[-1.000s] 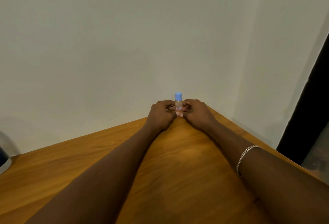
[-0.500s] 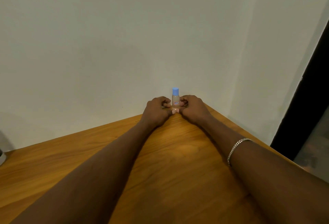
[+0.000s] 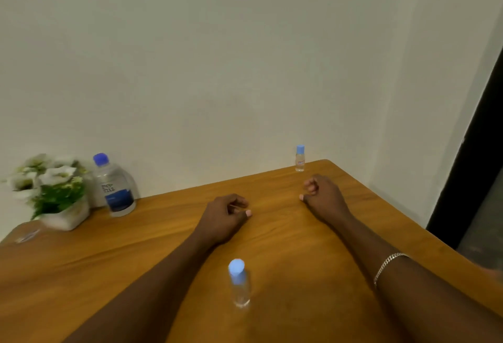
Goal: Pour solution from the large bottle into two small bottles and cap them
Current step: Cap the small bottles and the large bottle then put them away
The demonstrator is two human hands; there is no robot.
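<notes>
A small clear bottle with a blue cap stands alone at the far right corner of the wooden table. A second small capped bottle stands near me, between my forearms. The large clear bottle with a blue cap and blue label stands upright at the far left by the wall. My left hand rests on the table mid-way, fingers loosely curled, holding nothing. My right hand lies just short of the far small bottle, fingers curled, empty.
A white pot of white flowers stands left of the large bottle. A small clear object lies at the table's left edge. The wall runs behind the table; a dark doorway is at the right.
Both hands have let go of the far small bottle and drawn back toward me. The view has dropped and widened, bringing the near small bottle, the large bottle and the flowers into sight.
</notes>
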